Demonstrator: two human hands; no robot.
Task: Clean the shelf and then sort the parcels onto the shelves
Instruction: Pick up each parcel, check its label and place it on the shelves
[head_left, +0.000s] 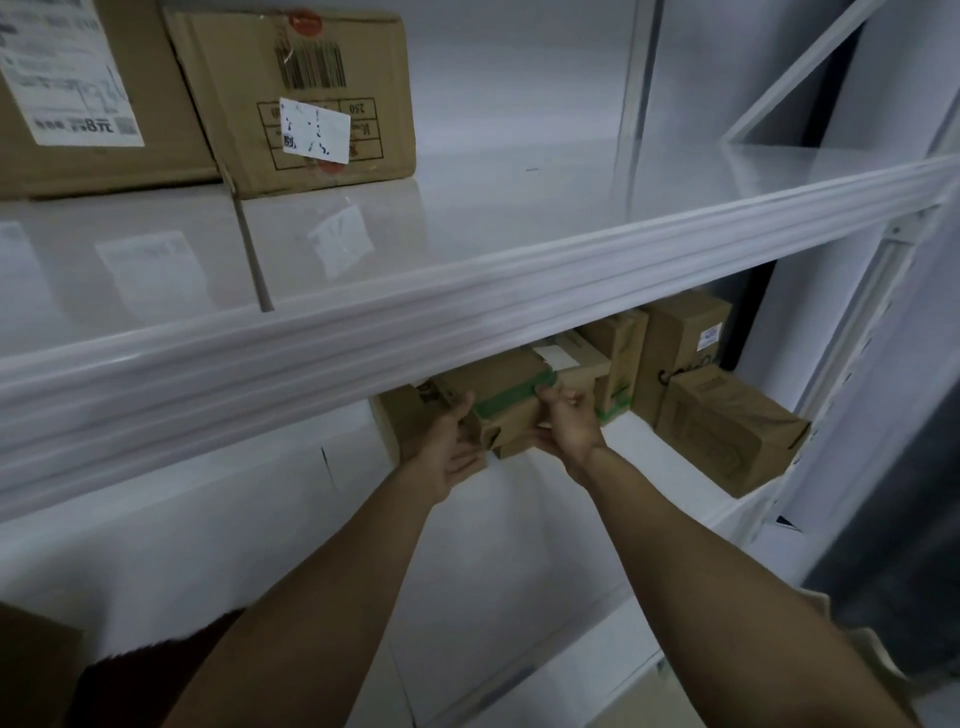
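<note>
A small cardboard parcel with green tape sits on the lower white shelf, partly hidden by the upper shelf's front edge. My left hand grips its left end and my right hand grips its right end. Another brown parcel stands just to its left, behind my left hand. To the right on the same shelf stand several more cardboard parcels, among them a tall one and a lower one near the shelf's right corner.
The upper shelf carries two large cardboard boxes at the back left, one with a white label and one with a big printed sheet. A white upright post stands at the right. A brown box corner shows bottom left.
</note>
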